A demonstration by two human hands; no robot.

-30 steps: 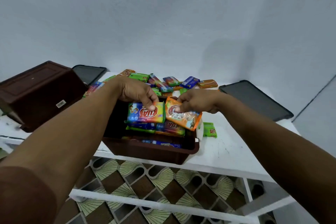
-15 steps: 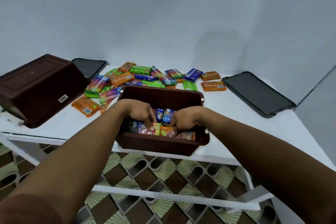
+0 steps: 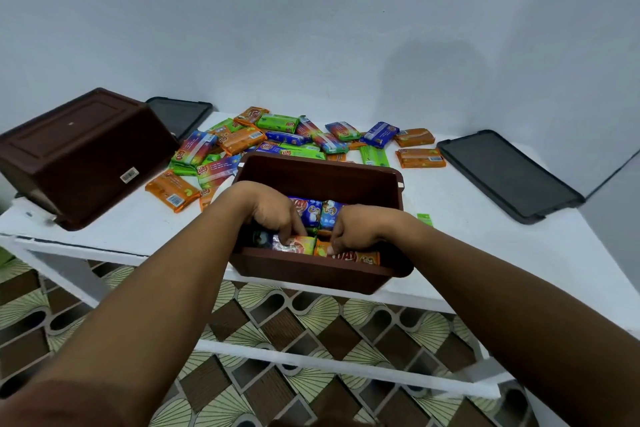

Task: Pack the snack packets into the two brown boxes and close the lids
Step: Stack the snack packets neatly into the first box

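Box in front: my open brown box (image 3: 322, 177) stands at the near edge of the table (image 3: 467, 246), and it already has some packets inside, blue ones at the back and orange ones at the near wall.
Second box: the other brown box (image 3: 79, 156) lies turned over at the far left of the table, and I judge nothing is packed in it yet.
Loose packets: a big pile of snack packets (image 3: 277, 139) waits on the table behind the open box, so I think most of the packing is not done.
Lids: two dark lids are on the table, one (image 3: 505, 173) at the right and one (image 3: 180, 113) behind the overturned box; no box is closed.
Left hand: my left hand (image 3: 273, 211) reaches down into the box, wrist bent, and its fingers (image 3: 294, 232) press narrow on a colourful packet (image 3: 294, 246) at the near wall.
Right hand: my right hand (image 3: 353, 229) is just beside it in the box, and its fingers (image 3: 334, 246) pinch an orange packet (image 3: 353, 256) that lies along the near wall.
Arms: both forearms stretch forward from me and meet over the box.
Stage: I judge I am setting these two packets in place.
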